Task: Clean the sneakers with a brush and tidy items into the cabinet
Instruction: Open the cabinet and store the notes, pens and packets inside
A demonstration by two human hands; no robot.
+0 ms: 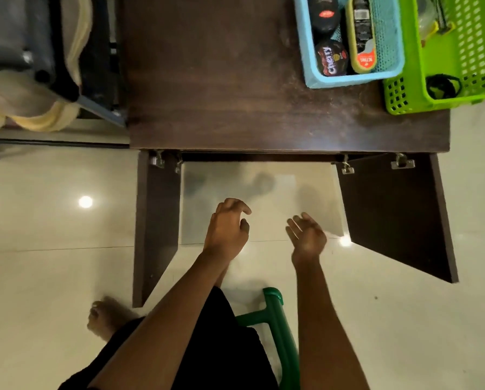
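Doors of the dark wooden cabinet (235, 80) were seen swung wide, the left door (156, 220) and the right door (396, 215) angled out toward the near side, so that the opening between them was left free for reaching in. Both hands were held just in front of that opening, above the pale tiled floor (66, 249). The left hand (227, 229) was shown with fingers loosely curled round nothing, and the right hand (307, 236) with fingers relaxed and spread, palm partly turned up; nothing was gripped by either. Neither sneakers nor brush could be found in view, and the cabinet's inside was hidden beneath its top. On the far right of that top a blue basket (348, 81) was set, with a Cherry polish tin (331, 59), a Kiwi shine sponge (361, 35) and a black bottle (323, 12) kept together in it, probably to be carried as one lot. Just to its right a green basket (404, 99) was placed, overhanging the cabinet's edge. A green stool (275, 313) was seen at the near side beneath the person, presumably used for sitting low at the doors. The tidying step was judged to be in hand.
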